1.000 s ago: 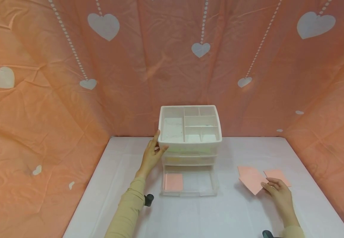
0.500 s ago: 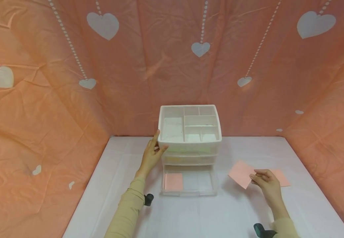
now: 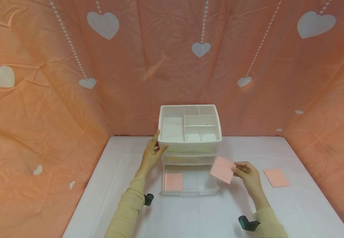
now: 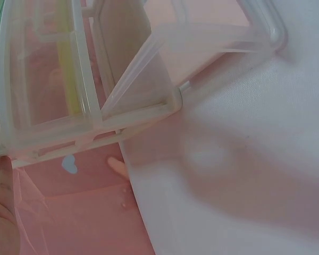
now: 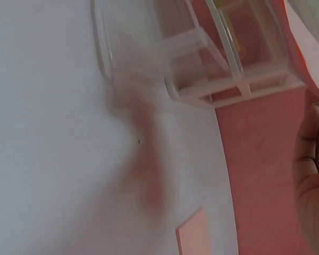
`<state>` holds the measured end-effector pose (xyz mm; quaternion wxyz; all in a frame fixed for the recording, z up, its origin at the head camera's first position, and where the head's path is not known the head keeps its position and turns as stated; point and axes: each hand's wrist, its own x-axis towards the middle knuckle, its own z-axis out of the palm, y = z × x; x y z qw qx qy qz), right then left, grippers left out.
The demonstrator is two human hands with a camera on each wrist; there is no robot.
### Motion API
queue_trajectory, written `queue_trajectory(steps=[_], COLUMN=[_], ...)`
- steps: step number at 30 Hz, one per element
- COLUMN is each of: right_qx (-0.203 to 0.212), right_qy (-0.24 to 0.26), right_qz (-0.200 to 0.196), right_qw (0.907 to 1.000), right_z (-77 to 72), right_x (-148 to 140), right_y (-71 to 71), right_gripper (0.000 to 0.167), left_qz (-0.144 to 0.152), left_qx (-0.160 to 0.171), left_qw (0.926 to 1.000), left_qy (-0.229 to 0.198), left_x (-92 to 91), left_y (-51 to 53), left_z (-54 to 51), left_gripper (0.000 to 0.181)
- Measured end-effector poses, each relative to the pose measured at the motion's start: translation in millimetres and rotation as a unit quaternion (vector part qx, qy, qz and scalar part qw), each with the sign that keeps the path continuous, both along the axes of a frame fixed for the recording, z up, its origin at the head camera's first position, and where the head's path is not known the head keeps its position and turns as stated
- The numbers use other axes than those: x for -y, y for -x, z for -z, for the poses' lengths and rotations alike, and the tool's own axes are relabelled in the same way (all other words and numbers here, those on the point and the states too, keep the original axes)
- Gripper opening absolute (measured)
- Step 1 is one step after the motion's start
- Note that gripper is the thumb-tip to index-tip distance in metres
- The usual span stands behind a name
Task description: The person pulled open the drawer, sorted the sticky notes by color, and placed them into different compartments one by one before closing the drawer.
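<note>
A white plastic drawer organizer [image 3: 189,142] stands at the back of the table, its bottom drawer [image 3: 197,181] pulled out. Pink square sticky notes [image 3: 173,181] lie in the left part of that drawer. My left hand [image 3: 151,157] holds the organizer's front left corner, thumb at the front and fingers along the side. Between thumb and fingers, my right hand [image 3: 249,177] pinches a pink square of sticky notes [image 3: 222,169], tilted above the drawer's right edge. Another pink square of sticky notes [image 3: 277,178] lies flat on the table to the right.
The organizer's top tray [image 3: 172,129] is split into several compartments. Green and yellow show through the upper drawers [image 3: 189,160]. A white cloth [image 3: 195,218] covers the table, and a pink curtain [image 3: 166,82] with hearts surrounds it. Black wrist mounts [image 3: 149,199] sit on both arms.
My right hand has moved left with the pink sticky notes, from beside the other square to the drawer's right edge. The left hand has stayed on the organizer.
</note>
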<state>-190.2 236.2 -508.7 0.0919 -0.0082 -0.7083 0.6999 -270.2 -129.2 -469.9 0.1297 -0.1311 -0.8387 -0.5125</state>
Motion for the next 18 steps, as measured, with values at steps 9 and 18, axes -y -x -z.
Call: queue_trajectory(steps=[9,18], right_qx=[0.031,0.039], right_qy=[-0.057,-0.089], right_qz=[-0.025,-0.056], right_qw=[0.9976,0.9938], right_z=[-0.9,3.3], right_x=[35,67], right_y=[15.2,23.1], right_gripper=[0.029,0.025], left_qz=[0.001,0.005], left_qx=[-0.007,-0.023], left_qw=[1.0,0.9997], left_qy=[-0.002,-0.001], left_x=[0.4,0.4], left_y=[0.3,1.2], left_z=[0.6,2.2], left_gripper=[0.074,0.074])
